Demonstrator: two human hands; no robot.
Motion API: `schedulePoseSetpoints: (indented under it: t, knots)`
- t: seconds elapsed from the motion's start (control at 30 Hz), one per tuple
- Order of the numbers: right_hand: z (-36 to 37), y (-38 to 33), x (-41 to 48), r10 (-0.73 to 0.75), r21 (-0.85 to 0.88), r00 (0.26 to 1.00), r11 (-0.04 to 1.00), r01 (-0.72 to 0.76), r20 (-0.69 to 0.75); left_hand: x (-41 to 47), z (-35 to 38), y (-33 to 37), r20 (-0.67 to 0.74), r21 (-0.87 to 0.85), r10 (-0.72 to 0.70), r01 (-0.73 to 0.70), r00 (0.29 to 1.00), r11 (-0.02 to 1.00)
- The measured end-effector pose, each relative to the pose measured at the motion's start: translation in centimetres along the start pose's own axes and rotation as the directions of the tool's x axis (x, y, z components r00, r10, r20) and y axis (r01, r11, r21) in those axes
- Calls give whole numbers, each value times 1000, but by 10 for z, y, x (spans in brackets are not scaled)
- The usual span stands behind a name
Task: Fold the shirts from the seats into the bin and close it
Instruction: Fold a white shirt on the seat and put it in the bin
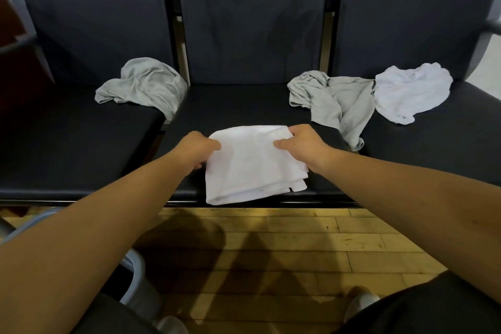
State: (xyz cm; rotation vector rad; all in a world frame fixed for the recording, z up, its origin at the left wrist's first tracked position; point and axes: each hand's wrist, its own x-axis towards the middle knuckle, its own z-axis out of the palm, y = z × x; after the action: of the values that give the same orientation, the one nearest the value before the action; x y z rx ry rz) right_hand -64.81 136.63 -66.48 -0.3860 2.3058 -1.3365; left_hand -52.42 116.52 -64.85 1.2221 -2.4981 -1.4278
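The left grip pinches the left edge of the folded white shirt, thumb on top and fingers tucked beneath. The right grip is curled over its far right corner, so both are grasping the same bundle from opposite sides. The shirt lies between them on the middle seat as a rough rectangle. Its long axis runs from the hands back toward the person, and its layered near edge sits at the seat's front lip. What looks like the pale rim of the bin shows low on the left, partly hidden under the left forearm, so the bundle probably has to travel down and leftward, with the left side nearer the target. That forearm itself crosses the path, and whether the bin is open cannot be told. Further out, a crumpled grey shirt sits on the left seat, well apart. Another grey shirt sprawls across the gap to the right seat, just beside the right wrist, and touches a pale shirt beyond it. All three look unfolded.
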Motion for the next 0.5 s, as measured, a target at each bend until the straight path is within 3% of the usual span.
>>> schedulePoseSetpoints:
  t: [0.1,0.2,0.37,0.5]
  knots:
    - [-2,2,5,65,-171,990,981,-86,-125,-3,-2,-10,10,-87,-90,91,996,992]
    - [1,1,7,110,-225,984,964,-139,-137,-5,-1,-9,64,-170,-108,117,992,978]
    - [9,-5,7,225,-38,974,973,-226,-23,-7,6,-2,230,-439,-105,199,968,876]
    - [11,-4,5,331,228,937,910,-348,108,-17,-2,14,290,-565,8,164,957,808]
